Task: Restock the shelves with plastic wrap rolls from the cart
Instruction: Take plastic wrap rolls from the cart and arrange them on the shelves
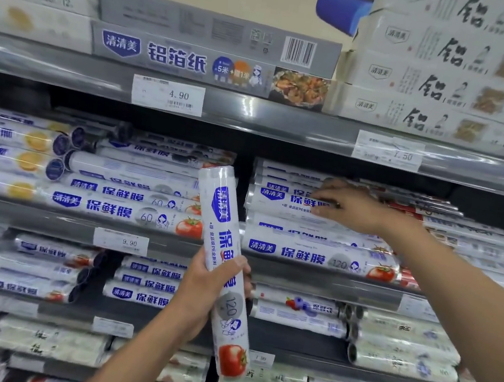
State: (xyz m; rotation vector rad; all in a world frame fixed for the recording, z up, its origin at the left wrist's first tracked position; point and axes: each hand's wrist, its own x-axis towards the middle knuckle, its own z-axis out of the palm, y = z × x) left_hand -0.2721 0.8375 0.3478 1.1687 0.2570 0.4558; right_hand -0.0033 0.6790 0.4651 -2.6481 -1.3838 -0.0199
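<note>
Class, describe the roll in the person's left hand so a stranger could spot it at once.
Find the shelf whose edge bears the 9.90 tag. In front of it, the left hand grips one roll. It alone stands nearly upright, tomato end down; every other roll lies flat.

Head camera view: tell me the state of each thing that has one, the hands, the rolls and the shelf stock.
Held roll: off the shelf, nearly upright, tomato end down.
Left hand: grips the held roll's middle.
120 stack: rolls lying flat, labels outward.
Right hand: fingers extended, touching the upper rolls of the 120 stack.
60 stack: rolls lying flat, labels outward.
Foil box: closed, lying flat.
</note>
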